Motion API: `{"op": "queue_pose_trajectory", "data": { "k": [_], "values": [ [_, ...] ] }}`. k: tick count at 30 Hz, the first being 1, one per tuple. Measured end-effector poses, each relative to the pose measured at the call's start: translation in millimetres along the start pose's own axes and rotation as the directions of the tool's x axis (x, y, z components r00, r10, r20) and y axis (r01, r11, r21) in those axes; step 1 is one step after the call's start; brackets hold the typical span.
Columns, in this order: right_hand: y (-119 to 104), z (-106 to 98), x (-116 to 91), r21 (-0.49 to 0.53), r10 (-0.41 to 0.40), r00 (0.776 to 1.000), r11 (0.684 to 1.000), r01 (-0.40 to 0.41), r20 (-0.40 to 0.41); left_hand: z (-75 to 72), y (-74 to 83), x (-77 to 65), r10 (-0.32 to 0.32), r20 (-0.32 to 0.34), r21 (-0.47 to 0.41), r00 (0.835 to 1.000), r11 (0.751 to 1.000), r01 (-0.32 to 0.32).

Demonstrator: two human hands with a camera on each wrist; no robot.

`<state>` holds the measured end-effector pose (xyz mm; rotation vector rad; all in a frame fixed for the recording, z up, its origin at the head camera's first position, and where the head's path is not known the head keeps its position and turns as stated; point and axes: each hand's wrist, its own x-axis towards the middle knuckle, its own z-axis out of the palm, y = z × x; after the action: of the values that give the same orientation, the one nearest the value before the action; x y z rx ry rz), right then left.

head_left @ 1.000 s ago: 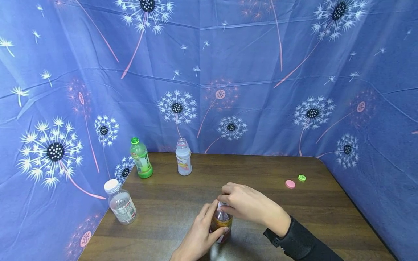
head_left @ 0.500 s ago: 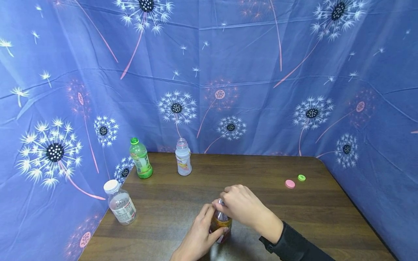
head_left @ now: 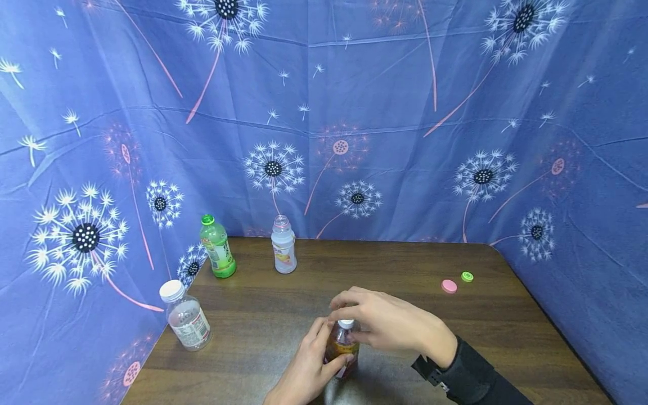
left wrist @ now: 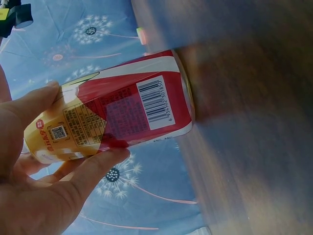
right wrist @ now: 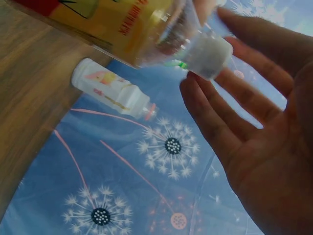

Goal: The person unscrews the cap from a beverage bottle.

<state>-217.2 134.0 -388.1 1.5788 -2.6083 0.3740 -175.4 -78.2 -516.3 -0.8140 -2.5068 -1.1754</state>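
A bottle (head_left: pixel 346 350) with a yellow and red label and a white cap (head_left: pixel 346 324) stands near the front of the table. My left hand (head_left: pixel 307 363) holds its body, thumb on the near side; the left wrist view shows the fingers around the label's yellow part, with the barcode (left wrist: pixel 155 103) left uncovered. Over the neck is my right hand (head_left: pixel 392 322). Its fingers are spread and fairly straight around the white cap (right wrist: pixel 212 55) in the right wrist view, with visible gaps between them and the cap.
An uncapped green bottle (head_left: pixel 219 250) and an uncapped white bottle (head_left: pixel 284 250) stand at the back left. A clear jar (head_left: pixel 189 323) with a white lid is at the left edge. A pink cap (head_left: pixel 449 286) and a green cap (head_left: pixel 467 277) lie at the right.
My right hand turned on the cap, then its fingers loosened and spread, and the white cap came into sight. The left hand kept its hold on the bottle.
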Motion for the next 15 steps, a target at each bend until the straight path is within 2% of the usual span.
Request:
{"op": "queue_pose_trajectory", "data": {
  "k": [6, 10, 15],
  "values": [
    [4.8, -8.0, 2.1, 0.023, -0.041, 0.998, 0.999, 0.04, 0.051, -0.3, 0.1, -0.4, -0.019, 0.011, -0.039, 1.0, 0.999, 0.019],
    [8.3, -10.6, 4.4, 0.012, -0.079, 0.996, 0.997, 0.078, 0.051, -0.1, 0.3, -0.1, -0.024, 0.016, -0.057, 1.0, 0.998, 0.025],
    [11.9, -11.1, 5.7, 0.054, -0.075, 0.996, 0.996, 0.073, 0.044, 0.0, 1.0, 0.5, -0.019, 0.006, -0.038, 1.0, 0.999, 0.019]
  ]
}}
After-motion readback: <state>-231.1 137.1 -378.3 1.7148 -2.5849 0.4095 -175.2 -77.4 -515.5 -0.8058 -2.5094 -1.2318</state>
